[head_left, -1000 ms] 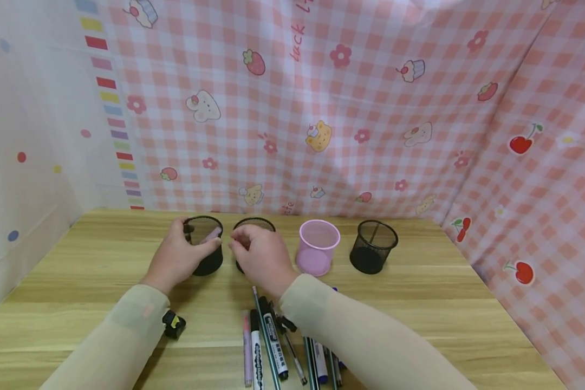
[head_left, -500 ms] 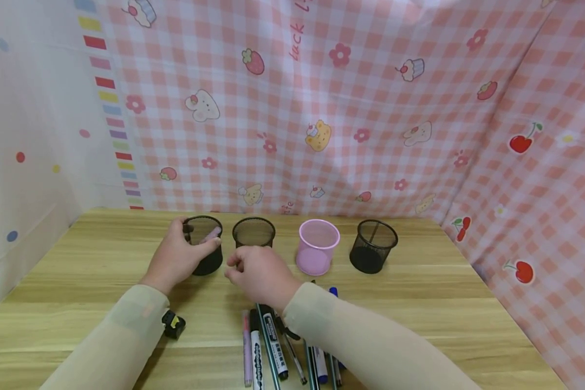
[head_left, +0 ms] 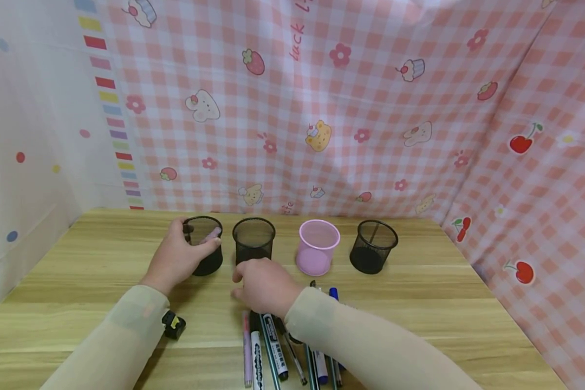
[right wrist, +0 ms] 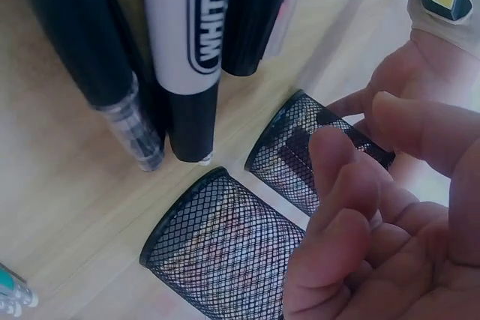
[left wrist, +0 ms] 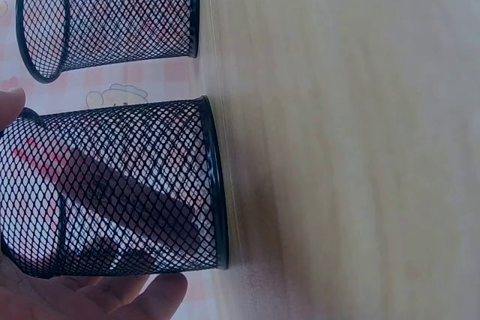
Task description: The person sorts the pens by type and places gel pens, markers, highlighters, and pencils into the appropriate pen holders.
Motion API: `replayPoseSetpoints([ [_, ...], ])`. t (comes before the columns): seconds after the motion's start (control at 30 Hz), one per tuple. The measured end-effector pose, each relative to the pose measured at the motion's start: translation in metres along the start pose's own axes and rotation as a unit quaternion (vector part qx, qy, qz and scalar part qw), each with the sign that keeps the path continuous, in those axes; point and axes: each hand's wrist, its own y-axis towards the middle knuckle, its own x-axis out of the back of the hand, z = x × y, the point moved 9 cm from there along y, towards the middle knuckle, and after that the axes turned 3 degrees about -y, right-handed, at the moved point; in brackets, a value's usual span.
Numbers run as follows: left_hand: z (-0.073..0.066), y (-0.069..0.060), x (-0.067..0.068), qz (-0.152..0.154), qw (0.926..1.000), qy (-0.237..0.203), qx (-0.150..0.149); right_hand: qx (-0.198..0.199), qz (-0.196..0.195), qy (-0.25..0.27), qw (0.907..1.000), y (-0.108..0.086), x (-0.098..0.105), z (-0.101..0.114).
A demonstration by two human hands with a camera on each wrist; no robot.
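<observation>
My left hand (head_left: 177,260) holds the leftmost black mesh pen cup (head_left: 209,265), thumb on the near side and fingers behind. A pinkish-purple highlighter (head_left: 212,234) leans inside that cup, and its tilted shape shows through the mesh in the left wrist view. Between the second black mesh cup (head_left: 253,253) and the loose pens is my right hand (head_left: 265,287), its fingers loosely bent with nothing between them. Just below it lie a black-capped whiteboard marker (head_left: 275,344), a white marker (head_left: 257,357) and a pink-purple highlighter (head_left: 247,352). The right hand and sleeve hide some pen ends.
A pink mesh cup (head_left: 314,262) and another black mesh cup (head_left: 368,260) continue the row to the right. More pens, including a blue-capped marker (head_left: 333,293), lie partly under the right sleeve. A patterned cloth (head_left: 292,108) hangs behind the wooden table (head_left: 434,303).
My right hand has drawn back from the second black cup toward the pens, and its thumb and fingers have parted. The left hand stays on the leftmost cup.
</observation>
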Motion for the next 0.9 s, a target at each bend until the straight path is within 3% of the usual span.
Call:
replayPoseSetpoints([
  [0.57, 0.001, 0.001, 0.001, -0.004, 1.0000, 0.002, 0.001, 0.003, 0.042, -0.027, 0.9987, -0.002, -0.018, 0.003],
  [0.9, 0.001, 0.001, 0.001, -0.005, 1.0000, 0.000, -0.001, 0.015, 0.043, -0.048, 0.9978, -0.001, -0.023, 0.004],
])
